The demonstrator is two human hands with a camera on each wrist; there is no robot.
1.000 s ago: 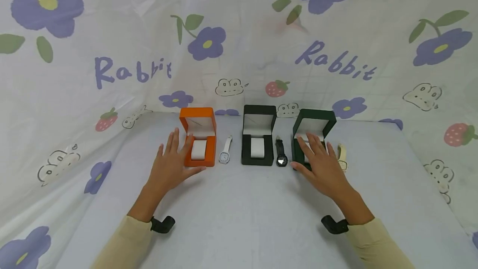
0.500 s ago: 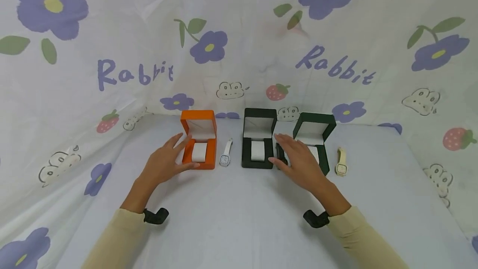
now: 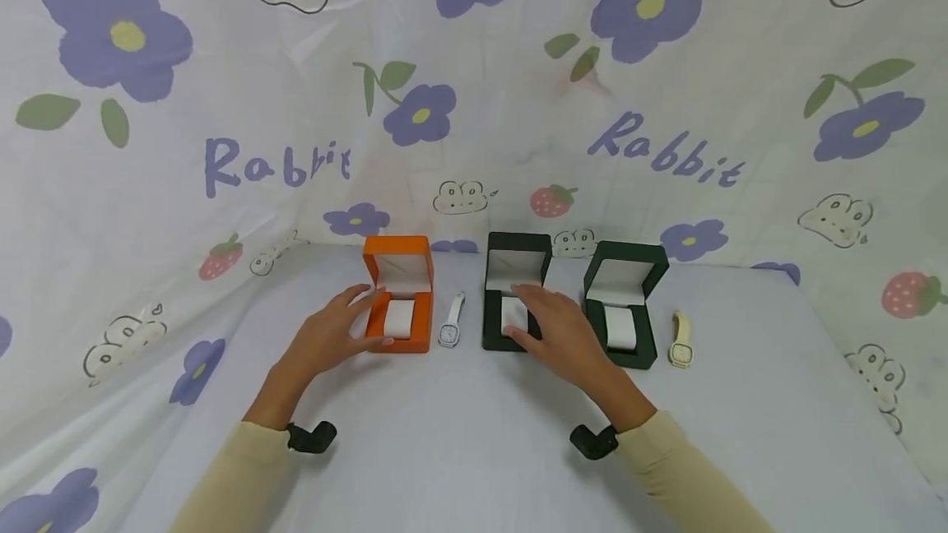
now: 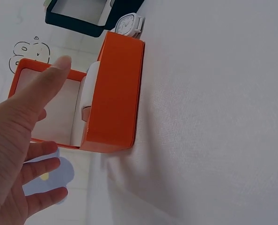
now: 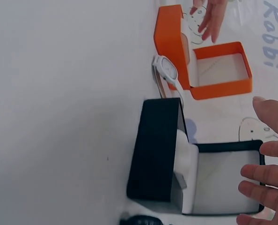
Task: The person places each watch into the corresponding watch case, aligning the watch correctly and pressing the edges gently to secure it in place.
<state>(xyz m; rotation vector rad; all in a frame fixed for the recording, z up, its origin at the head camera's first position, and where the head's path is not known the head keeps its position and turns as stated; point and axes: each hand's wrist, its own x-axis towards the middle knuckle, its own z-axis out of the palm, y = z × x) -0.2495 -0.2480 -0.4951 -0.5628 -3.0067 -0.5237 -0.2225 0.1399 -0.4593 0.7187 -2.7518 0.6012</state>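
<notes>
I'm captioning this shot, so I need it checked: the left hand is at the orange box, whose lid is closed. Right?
Not quite: the lid is open, as the head view shows. The left hand is at the orange box.

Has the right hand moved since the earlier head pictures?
Yes, leftward: the right hand first overlapped the rightmost green watch box in view; now it overlaps the middle watch box.

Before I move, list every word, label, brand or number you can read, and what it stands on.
"Rabbit", in purple on the left of the patterned backdrop.
"Rabbit" again, on the backdrop's right.
Dials of the white watch and cream watch: too small or blurred to read.
Black watch: mostly cut off.
Watch boxes: none readable.
</notes>
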